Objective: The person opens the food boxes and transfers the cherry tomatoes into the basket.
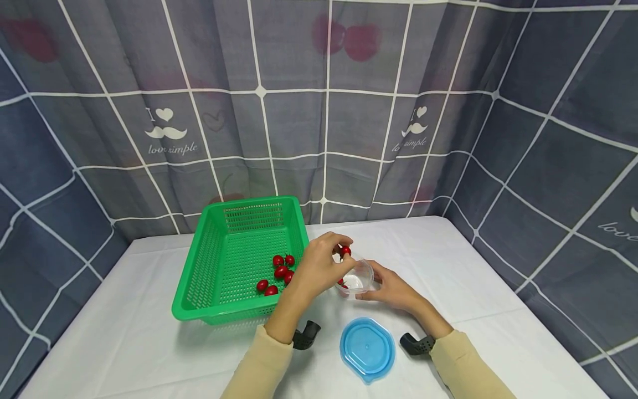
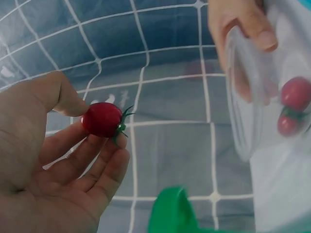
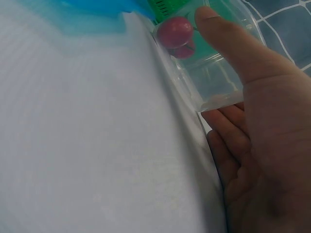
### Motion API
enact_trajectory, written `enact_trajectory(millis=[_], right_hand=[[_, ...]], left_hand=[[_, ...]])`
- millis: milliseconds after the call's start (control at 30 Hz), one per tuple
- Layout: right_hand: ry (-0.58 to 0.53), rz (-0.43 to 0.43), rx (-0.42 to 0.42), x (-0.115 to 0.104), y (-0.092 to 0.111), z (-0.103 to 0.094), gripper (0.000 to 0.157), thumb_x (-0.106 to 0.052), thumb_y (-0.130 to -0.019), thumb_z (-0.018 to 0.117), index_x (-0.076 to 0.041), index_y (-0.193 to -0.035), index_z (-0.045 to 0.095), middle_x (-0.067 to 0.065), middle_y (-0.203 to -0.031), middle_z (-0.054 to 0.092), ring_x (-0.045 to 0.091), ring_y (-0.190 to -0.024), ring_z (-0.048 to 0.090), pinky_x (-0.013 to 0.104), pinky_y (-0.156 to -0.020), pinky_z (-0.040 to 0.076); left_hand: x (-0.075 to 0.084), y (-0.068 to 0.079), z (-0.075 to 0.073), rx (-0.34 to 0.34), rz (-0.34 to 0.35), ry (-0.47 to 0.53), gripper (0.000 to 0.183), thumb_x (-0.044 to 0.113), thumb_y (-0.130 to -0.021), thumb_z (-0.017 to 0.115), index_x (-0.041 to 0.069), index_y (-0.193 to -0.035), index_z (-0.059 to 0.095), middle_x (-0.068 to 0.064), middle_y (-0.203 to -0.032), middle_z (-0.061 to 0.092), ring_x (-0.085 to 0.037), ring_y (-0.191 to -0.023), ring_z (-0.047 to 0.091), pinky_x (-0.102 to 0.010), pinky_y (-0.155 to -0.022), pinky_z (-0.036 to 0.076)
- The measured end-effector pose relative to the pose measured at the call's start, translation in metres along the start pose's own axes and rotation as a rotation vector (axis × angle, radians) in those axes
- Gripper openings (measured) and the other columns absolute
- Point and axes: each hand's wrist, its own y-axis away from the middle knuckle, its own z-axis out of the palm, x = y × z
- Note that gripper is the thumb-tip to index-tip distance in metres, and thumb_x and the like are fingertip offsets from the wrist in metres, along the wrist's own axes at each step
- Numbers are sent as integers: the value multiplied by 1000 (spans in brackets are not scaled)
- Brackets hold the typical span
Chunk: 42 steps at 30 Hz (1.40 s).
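My left hand (image 1: 320, 265) pinches a red cherry tomato (image 2: 102, 119) between thumb and fingers, its green stalk end free of the fingertips. In the head view this tomato is above the rim of a clear plastic tub (image 1: 363, 275). My right hand (image 1: 391, 287) grips the tub from its right side, thumb along the near wall and fingers around the far one. Through the clear wall, the right wrist view shows cherry tomatoes (image 3: 175, 32) inside. A green plastic basket (image 1: 191, 277) stands left of the hands, with several loose cherry tomatoes (image 1: 281, 272) in its right half.
A blue lid (image 1: 368, 348) lies on the white-covered table (image 1: 134, 354) in front of the tub, between the forearms. Grey checked curtains (image 1: 294, 122) rise behind the table and along both sides. A black wrist mount (image 1: 306, 335) sticks out from each wrist.
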Motion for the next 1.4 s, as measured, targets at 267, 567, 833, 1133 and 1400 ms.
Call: enact_trajectory(millis=[267, 567, 833, 1133, 1400], right_hand=[[8, -11, 5, 2, -1, 1, 84, -46, -78, 88, -24, -149, 50, 1, -149, 57, 36, -139, 53, 62, -116, 37], [10, -32, 4, 2, -2, 0, 86, -47, -78, 88, -20, -150, 50, 3, -150, 56, 35, -140, 53, 59, -116, 38], [14, -30, 2, 2, -2, 0, 86, -45, -77, 89, -20, -150, 50, 3, -151, 56, 35, -140, 52, 58, -118, 36], [22, -17, 7, 0, -1, -1, 86, -46, -77, 89, -22, -150, 50, 2, -151, 56, 37, -140, 52, 60, -118, 34], [18, -11, 2, -1, 0, 0, 87, -46, -77, 89, -21, -150, 50, 3, -151, 56, 37, -140, 52, 60, -118, 34]], left_hand=[[-4, 0, -19, 46, -37, 16, 26, 6, -84, 68, 4, -109, 76, -5, -97, 73, -19, -87, 69, -36, -85, 60], [-7, 0, -36, 84, -74, 32, 25, 7, -84, 66, 5, -107, 76, -4, -96, 72, -18, -84, 65, -40, -82, 59], [-15, 1, -52, 134, -87, 1, 26, 5, -84, 64, 4, -107, 76, -7, -98, 74, -20, -81, 64, -34, -75, 56], [-22, 4, -70, 153, -166, 4, 24, 7, -87, 63, 7, -106, 77, -6, -100, 76, -26, -84, 69, -37, -77, 56], [-29, 7, -79, 165, -198, -6, 23, 10, -88, 65, 8, -106, 77, -4, -94, 74, -18, -79, 65, -35, -73, 54]])
